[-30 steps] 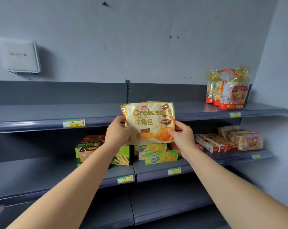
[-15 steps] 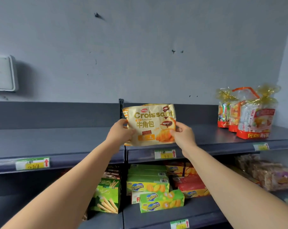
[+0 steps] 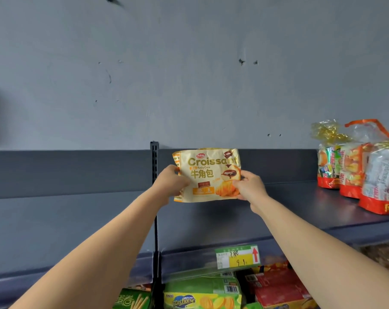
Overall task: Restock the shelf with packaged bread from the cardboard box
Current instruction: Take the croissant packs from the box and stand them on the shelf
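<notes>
The person holds a croissant packet (image 3: 208, 175) upright with both hands, its printed front turned toward the camera. The left hand (image 3: 170, 185) grips the packet's left edge, fingers curled round it, and the right hand (image 3: 250, 186) pinches the right edge low down, with the thumb on the front and the other fingers hidden behind. Both forearms reach up and forward from the bottom corners of the view. The packet is over the top shelf (image 3: 289, 208), near that shelf's left end and toward its back edge, just to the right of the slotted upright post (image 3: 154, 166), and its top reaches about as high as the back panel. Whether its bottom edge touches the shelf board cannot be told. Well apart from it, at the right end of the same shelf, stand several bagged breads (image 3: 354, 175) in clear wrap with red bases, close together, some with gold ties at the top. A price label (image 3: 237, 256) with a red arrow is fixed to the shelf's front edge, below the packet. On the shelf underneath lie green and yellow boxes (image 3: 202, 291), red boxes (image 3: 282, 288) to their right, and a green stick-snack box (image 3: 131, 299) to the left of the post. A grey wall (image 3: 189, 74) rises behind the shelving.
</notes>
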Tool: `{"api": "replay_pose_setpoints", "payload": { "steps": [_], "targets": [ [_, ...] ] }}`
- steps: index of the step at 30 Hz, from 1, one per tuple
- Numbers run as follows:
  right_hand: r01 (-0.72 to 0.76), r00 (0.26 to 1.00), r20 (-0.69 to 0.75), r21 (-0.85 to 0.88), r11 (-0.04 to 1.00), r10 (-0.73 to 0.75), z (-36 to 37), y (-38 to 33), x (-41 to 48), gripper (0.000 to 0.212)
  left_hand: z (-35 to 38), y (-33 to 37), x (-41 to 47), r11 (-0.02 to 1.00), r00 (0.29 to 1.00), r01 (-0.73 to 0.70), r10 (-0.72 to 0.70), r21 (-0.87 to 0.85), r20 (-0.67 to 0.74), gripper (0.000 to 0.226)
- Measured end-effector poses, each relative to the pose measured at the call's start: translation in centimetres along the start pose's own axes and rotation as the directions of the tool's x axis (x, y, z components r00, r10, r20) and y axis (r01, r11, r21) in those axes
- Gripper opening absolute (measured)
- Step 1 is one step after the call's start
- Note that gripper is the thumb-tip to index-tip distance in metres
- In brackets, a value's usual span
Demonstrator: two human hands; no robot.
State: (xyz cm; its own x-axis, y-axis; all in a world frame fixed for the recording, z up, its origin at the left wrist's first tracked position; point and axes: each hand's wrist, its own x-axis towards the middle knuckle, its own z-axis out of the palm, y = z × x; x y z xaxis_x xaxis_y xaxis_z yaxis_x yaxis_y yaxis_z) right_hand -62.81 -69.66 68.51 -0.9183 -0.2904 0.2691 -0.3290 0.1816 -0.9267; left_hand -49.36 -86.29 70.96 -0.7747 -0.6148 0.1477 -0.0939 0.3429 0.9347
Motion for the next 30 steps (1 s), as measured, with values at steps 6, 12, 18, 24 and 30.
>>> {"api": "replay_pose_setpoints", "payload": {
  "steps": [6, 12, 18, 24, 30],
  "targets": [
    [-0.060, 0.993, 0.098, 0.018, 0.998, 0.058, 0.4, 0.9, 4.5, 0.027, 1.7, -0.4, 4.0, 0.998, 0.998, 0.065, -0.065, -0.005, 0.002, 0.035],
    [-0.140, 0.973, 0.189, 0.048, 0.989, 0.129, 0.9, 2.2, 7.6, 0.042, 2.9, -0.9, 5.9, 0.992, 0.990, 0.128, -0.127, -0.017, 0.055, 0.032],
    [-0.161, 0.963, 0.230, 0.087, 0.983, 0.138, 1.4, 3.8, 8.9, 0.053, 3.6, -1.5, 6.9, 0.995, 0.991, 0.095, -0.094, -0.016, 0.091, 0.047],
    [-0.128, 0.971, 0.211, 0.050, 0.991, 0.114, 1.7, 4.1, 9.6, 0.048, 4.2, -1.9, 7.1, 0.997, 0.998, 0.057, -0.059, 0.046, 0.026, 0.038],
    [-0.080, 0.987, 0.142, 0.016, 0.997, 0.077, 1.9, 4.3, 9.5, 0.044, 4.4, -1.7, 6.9, 0.986, 0.998, 0.060, -0.055, 0.156, -0.036, 0.056]
  ]
}}
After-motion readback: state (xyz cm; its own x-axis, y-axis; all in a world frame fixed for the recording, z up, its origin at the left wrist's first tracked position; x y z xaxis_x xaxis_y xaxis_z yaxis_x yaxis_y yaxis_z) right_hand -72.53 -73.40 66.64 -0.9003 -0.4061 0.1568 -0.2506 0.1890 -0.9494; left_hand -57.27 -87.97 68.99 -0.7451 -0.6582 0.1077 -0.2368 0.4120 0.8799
